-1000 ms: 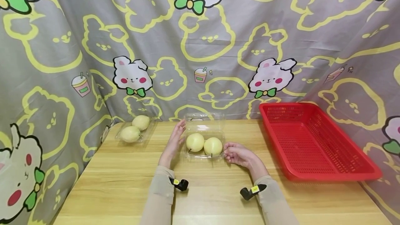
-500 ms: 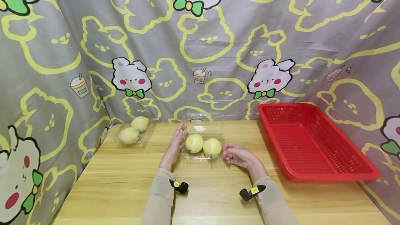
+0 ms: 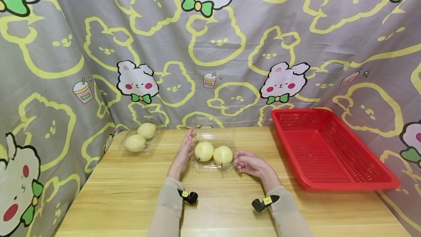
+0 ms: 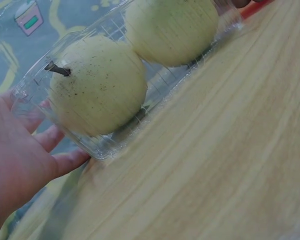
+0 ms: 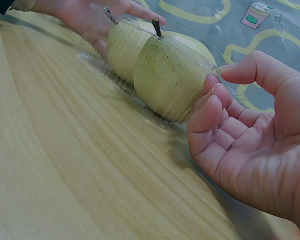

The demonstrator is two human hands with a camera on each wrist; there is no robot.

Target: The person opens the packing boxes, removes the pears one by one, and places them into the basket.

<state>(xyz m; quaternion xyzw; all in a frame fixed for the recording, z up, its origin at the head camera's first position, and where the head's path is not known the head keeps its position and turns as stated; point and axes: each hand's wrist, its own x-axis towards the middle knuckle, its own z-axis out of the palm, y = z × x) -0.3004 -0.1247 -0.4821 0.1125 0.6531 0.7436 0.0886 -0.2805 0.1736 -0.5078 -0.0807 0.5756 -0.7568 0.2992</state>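
Observation:
Two pale yellow pears, a left one [image 3: 204, 151] and a right one [image 3: 223, 155], lie side by side in a clear plastic clamshell box [image 4: 102, 150] on the table. Its lid [image 3: 213, 121] stands raised at the back. My left hand [image 3: 182, 154] is at the box's left side, fingers extended and fingertips touching its wall. On the opposite side, my right hand [image 5: 255, 120] has its fingers curled, and thumb and forefinger pinch the box's edge. Both pear stems point up toward the near side.
A second clear box [image 3: 152, 148] with two pears [image 3: 135, 143] sits at the table's back left. The large red plastic basket [image 3: 348, 185] stands at the right. Behind the wooden table [image 3: 128, 196] hangs a grey patterned curtain [image 3: 230, 21].
The clear lid stands slightly more upright than before. Both hands stay at the box's sides, and the pears keep their places. The head view has shifted a little.

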